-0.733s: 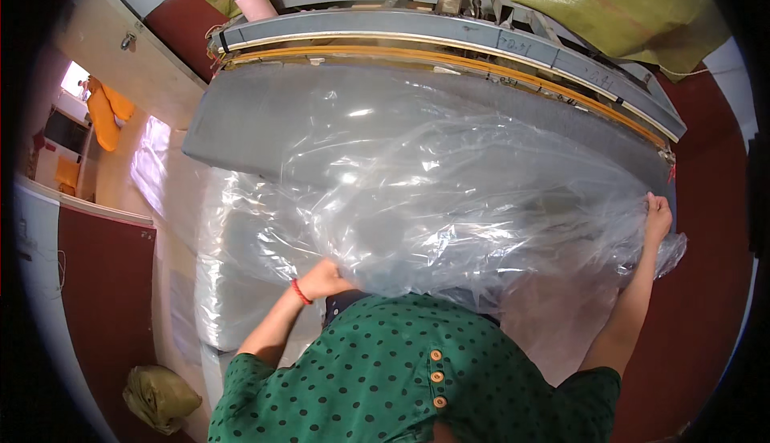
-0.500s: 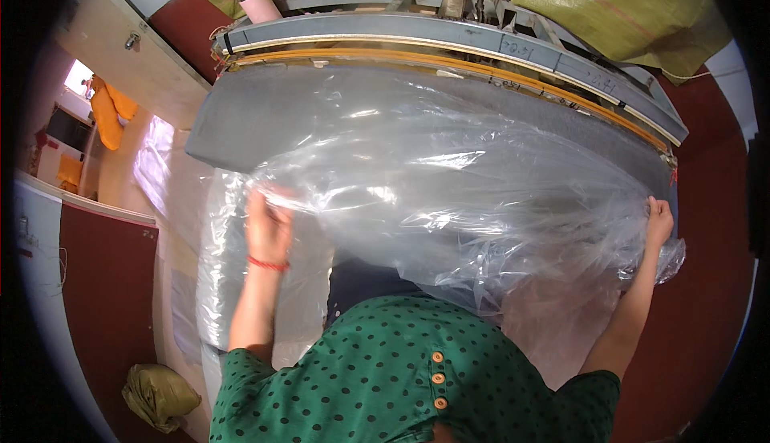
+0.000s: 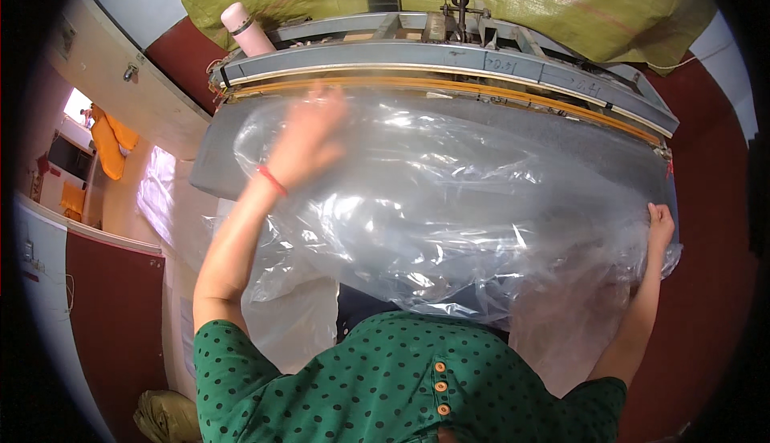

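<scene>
A large sheet of clear plastic film (image 3: 433,202) lies crumpled and shiny over a grey padded bench (image 3: 220,146), its near edge hanging down toward my body. My left hand (image 3: 311,140), blurred by motion and with a red band at the wrist, is over the film's far left part. Its fingers are stretched out and apart, and no grip on the film shows. At the bench's right end my right hand (image 3: 660,225) pinches the film's edge between thumb and fingers. Loose film bunches below that hand.
Behind the bench runs a grey metal frame (image 3: 361,56) with orange strips (image 3: 385,79) and a clamp (image 3: 461,19). A pink flask (image 3: 247,30) leans at its left. Yellow-green sacking (image 3: 561,2) covers the back. A doorway opens at left; an olive bag (image 3: 167,416) sits lower left.
My left hand has moved up and right, from the bench's near left edge toward the metal frame, and the film's left part now spreads farther back. My right hand keeps its pinch at nearly the same place.
</scene>
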`<state>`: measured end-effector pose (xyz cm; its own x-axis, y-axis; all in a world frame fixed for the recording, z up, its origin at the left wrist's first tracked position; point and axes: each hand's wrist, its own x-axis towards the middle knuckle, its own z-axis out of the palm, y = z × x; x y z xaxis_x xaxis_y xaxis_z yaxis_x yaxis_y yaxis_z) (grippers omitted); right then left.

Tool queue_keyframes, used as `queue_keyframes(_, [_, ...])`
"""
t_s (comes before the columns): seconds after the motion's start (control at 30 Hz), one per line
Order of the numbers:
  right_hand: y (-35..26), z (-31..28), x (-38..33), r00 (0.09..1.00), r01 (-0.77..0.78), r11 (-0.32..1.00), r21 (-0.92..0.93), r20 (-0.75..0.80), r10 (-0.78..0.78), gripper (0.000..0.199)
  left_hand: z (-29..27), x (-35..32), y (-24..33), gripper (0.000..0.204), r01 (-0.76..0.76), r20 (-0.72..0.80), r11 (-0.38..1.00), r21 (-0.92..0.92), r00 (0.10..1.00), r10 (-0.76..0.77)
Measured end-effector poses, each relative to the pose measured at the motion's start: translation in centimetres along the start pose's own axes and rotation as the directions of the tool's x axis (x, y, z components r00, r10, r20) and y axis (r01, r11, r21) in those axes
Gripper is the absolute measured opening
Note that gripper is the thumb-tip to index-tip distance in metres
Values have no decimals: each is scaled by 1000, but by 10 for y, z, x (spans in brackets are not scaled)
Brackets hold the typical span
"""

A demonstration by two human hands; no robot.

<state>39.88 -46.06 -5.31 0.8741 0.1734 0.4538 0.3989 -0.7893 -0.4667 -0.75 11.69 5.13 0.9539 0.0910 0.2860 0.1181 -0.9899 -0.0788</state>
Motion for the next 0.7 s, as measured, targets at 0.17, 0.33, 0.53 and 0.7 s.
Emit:
queue_keyframes(0.17, [54,-32,-15,999,-35,998,57,24,34,26,42,-56,19,62,82,252,973,-214,967,-26])
queue_keyframes(0.33, [74,-35,-22,999,-31,996,83,-5,32,26,36,-16,13,29,61,-173,990,-130,981,-83])
queue_keyframes(0.53, [69,-35,-23,997,-72,989,127,-29,76,26,67,53,-33,16,278,45,958,-69,960,-276])
queue_keyframes(0.7, [81,-47,-34,993,-121,965,232,21,120,21,96,79,-42,7,319,-92,844,-431,915,-392])
